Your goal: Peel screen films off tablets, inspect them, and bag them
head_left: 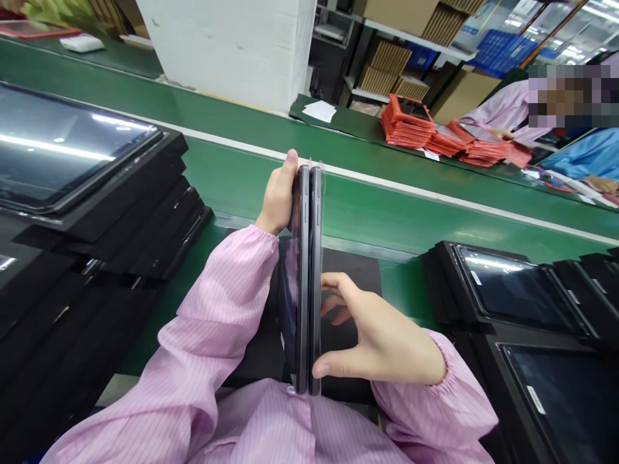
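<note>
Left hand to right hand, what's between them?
The head view shows two dark tablets, side by side on edge, between the left hand and right hand.

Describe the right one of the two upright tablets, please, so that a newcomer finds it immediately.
Start at the long green surface across the middle. Before it, between pink sleeves, two tablets stand upright. The right tablet faces the right hand, unlike its neighbour beside the left hand.
</note>
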